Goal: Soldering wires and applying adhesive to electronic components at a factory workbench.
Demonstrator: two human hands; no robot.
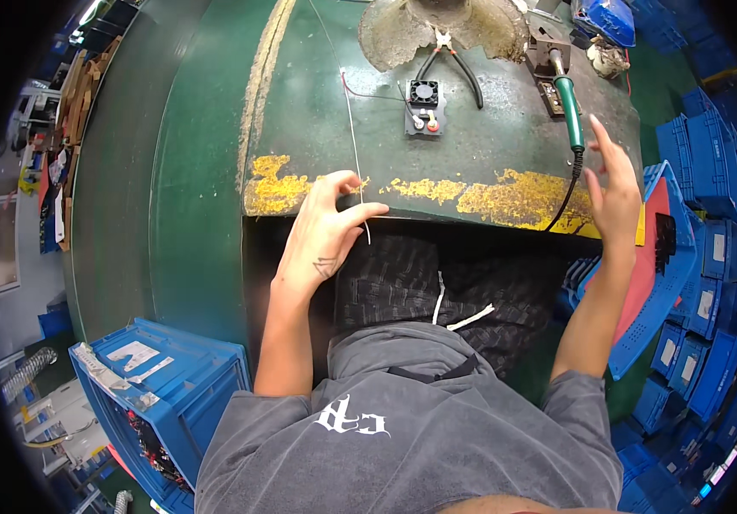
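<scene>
The left hand is at the near edge of the bench, its forefinger curled and its thumb stretched out, with a narrow gap between the tips. A thin pale wire crosses at this grip; whether the fingers pinch it cannot be told. The wire's lower end hangs just past the bench edge, and the rest runs up across the bench toward the top of the view.

The right hand has a wide, unfilled grip, thumb and fingers spread. It is just beside the green-handled soldering iron, whose tip end rests in a metal stand. The iron's black cable drops over the bench edge.

Between the hands, farther in, lies a small black fan on a dark plate, beside one white and one red terminal. A thin lead reaches from it to the pale wire. Pliers with dark handles lie just behind the fan, near a rough-edged, stained piece.

Blue crates flank the person on both sides.
</scene>
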